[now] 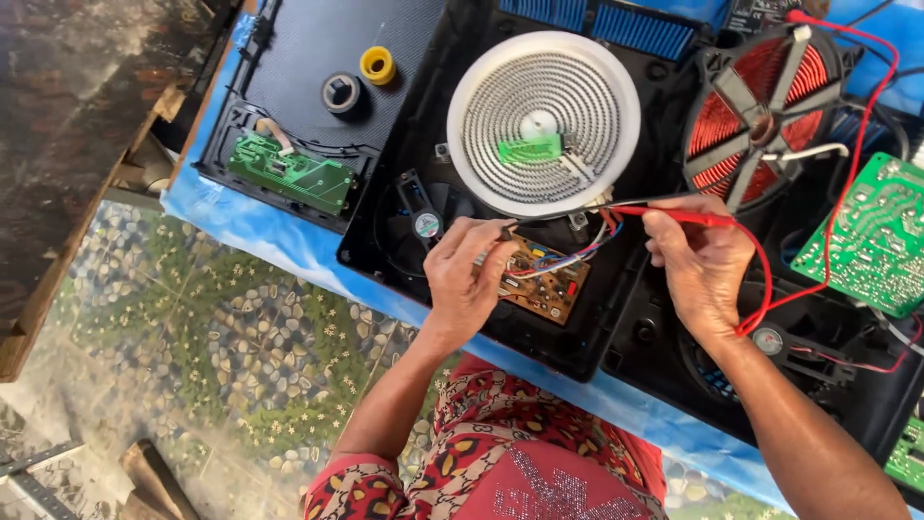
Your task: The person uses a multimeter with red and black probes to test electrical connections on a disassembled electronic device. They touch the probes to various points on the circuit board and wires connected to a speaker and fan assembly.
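Two heating elements sit in the black housing: one white round radiant coil [544,122] and one red copper induction coil [760,116]. Circuit boards number four in view: one brown board [549,279] near the middle, one green board [291,172] far left, one large green board [871,236] at right, and one green corner [907,455] at the near right edge. Two tape rolls lie far left, one black [341,93], one yellow [377,65]. Two fans show: one [423,220] left, one [770,342] right. One red probe [669,215] with its lead.

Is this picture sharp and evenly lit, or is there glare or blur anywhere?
Head view: bright daylight, mostly sharp; the white round heater and both hands, left and right, are crisp; hazy glare washes out the patterned floor at lower left.
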